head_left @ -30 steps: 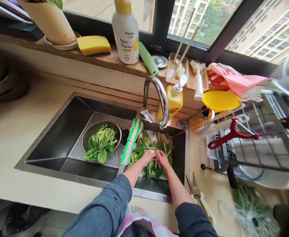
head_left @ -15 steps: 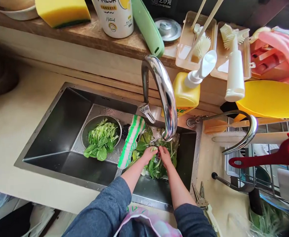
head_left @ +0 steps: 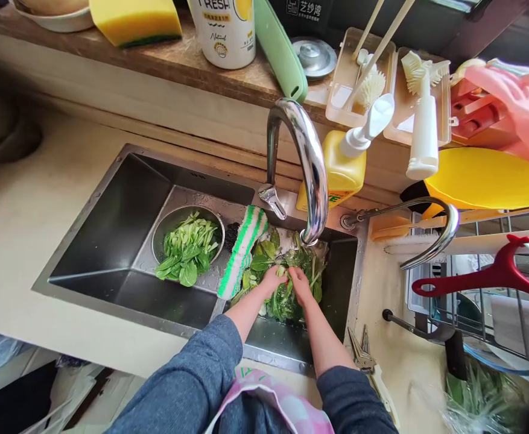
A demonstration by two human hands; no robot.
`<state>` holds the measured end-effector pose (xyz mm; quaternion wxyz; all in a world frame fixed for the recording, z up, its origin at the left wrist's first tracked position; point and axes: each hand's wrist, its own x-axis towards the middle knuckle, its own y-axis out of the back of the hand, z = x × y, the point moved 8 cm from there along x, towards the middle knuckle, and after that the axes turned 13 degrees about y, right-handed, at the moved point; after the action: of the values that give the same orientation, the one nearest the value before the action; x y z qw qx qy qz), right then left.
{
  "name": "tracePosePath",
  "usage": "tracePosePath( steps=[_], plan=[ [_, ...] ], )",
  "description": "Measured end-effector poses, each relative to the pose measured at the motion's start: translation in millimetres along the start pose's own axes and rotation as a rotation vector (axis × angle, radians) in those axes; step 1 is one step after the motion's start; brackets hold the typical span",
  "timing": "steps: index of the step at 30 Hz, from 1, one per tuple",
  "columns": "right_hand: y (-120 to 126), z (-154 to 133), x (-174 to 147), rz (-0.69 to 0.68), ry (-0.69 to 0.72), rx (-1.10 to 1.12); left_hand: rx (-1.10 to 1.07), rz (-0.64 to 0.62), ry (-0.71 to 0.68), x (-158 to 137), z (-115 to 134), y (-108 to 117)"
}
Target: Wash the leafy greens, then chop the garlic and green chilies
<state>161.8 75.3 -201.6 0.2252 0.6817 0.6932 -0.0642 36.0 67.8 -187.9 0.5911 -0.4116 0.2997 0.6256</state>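
Both my hands are close together over the right basin, just below the faucet's spout. My left hand (head_left: 275,279) is closed around a pale-stemmed piece of leafy greens. My right hand (head_left: 299,283) meets it from the right, its fingers curled at the same greens; the fingertips are partly hidden. Loose leafy greens (head_left: 283,304) lie wet under and around the hands. In the left basin a round metal bowl (head_left: 154,240) holds more greens (head_left: 190,246), some leaves hanging over its front rim. A green-and-white striped cloth (head_left: 242,252) drapes over the divider.
The curved chrome faucet (head_left: 312,163) arches above my hands. Behind it stands a yellow pump bottle (head_left: 343,166). To the right are a smaller curved tap (head_left: 453,223), a wire rack with a red peeler (head_left: 508,274), and scissors (head_left: 368,361) on the counter.
The view has shifted slightly. My hands stay over the right basin at the greens, with only small finger movement.
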Motion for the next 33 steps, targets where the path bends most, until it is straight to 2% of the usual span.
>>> tracePosePath(
  steps=[3,12,17,20,25,30,33],
  plan=[
    [0,3,0,0.005,-0.074,0.089,0.064,-0.014,0.011,1,0,0],
    [-17,5,-6,-0.043,-0.156,0.194,0.167,0.080,0.063,14,-11,13],
    [-10,7,-1,0.047,-0.171,0.126,0.179,0.102,0.040,12,-6,9],
    [-4,2,-1,0.095,-0.146,0.077,0.144,0.072,0.047,6,-5,3],
    [-11,-4,-7,0.032,-0.120,0.150,0.027,-0.063,0.039,-3,-9,-13],
    [-14,-2,-12,0.026,-0.115,0.168,0.084,0.089,0.085,0,-22,5],
    [-13,1,-13,0.008,-0.095,0.135,0.140,0.119,0.118,4,-31,14]
  ],
)
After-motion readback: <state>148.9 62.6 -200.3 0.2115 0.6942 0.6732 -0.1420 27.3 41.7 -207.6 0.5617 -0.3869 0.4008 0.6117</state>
